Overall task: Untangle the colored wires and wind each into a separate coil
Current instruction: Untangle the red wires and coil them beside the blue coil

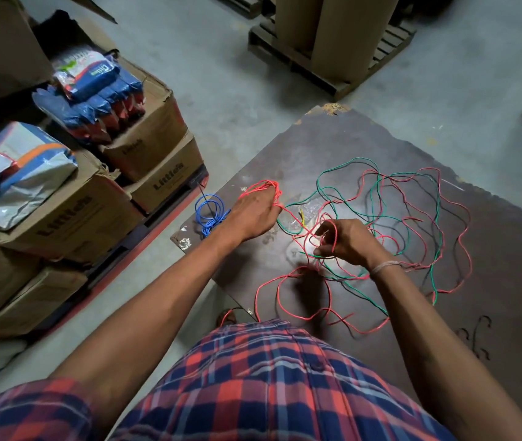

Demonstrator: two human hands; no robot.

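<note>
On a dark brown board [364, 144], red wire [458, 240], green wire [377, 186] and thin black wire lie tangled in loose loops. My left hand [254, 214] holds a small coil of red wire [261, 187] wound round its fingers. To its right, my right hand [345, 241] pinches a strand of the same red wire just above the board. A finished blue coil [210, 213] lies at the board's left corner, beside my left wrist. More red loops [288, 297] trail toward my body.
Stacked cardboard boxes [94, 211] with blue and white packets [94, 87] stand on the left on a red pallet. Brown paper rolls on a dark pallet [332, 68] stand at the back. Grey concrete floor [227, 90] surrounds the board.
</note>
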